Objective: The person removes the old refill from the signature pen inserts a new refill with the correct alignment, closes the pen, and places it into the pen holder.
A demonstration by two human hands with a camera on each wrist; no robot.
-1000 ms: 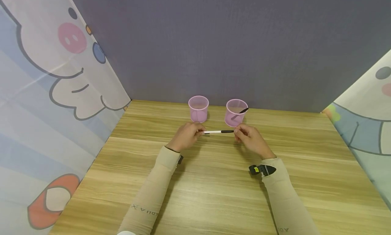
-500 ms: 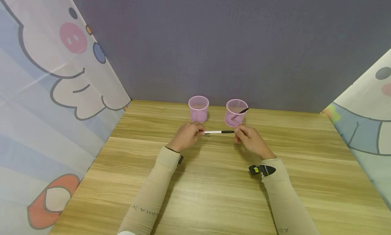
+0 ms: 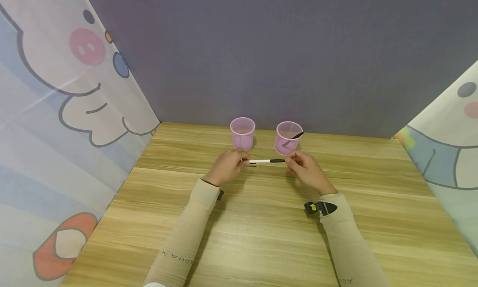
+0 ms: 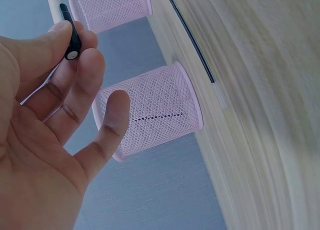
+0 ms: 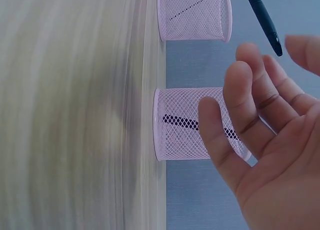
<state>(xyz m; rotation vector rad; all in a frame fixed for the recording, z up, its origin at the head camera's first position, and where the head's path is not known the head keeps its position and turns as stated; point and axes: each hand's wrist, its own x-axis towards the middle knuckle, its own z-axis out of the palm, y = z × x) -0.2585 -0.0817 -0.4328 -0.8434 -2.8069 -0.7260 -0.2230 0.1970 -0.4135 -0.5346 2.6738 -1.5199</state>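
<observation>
My left hand [image 3: 229, 166] pinches a white pen [image 3: 260, 161] by its black clip end [image 4: 73, 43] between thumb and fingertips, its little finger held out. The pen lies level across the space between my hands, its black grip and tip [image 5: 266, 25] pointing right. My right hand [image 3: 305, 169] is at that tip, with thumb and fingers spread apart around it in the right wrist view. Behind the hands stand two pink mesh pen holders; a dark pen [image 3: 295, 137] leans in the right holder [image 3: 281, 145]. The left holder [image 3: 242, 141] shows only a seam line.
A second slim pen [image 4: 192, 38] with a dark barrel and clear end lies on the wooden table [image 3: 261, 237], partly hidden by my left hand in the head view. A grey wall [image 3: 280, 50] rises right behind the holders. Cartoon-printed sheets [image 3: 48, 154] flank the table.
Both hands stay nearly in place. The pen's tip has shifted very slightly left. The holders and the pen on the table have not moved.
</observation>
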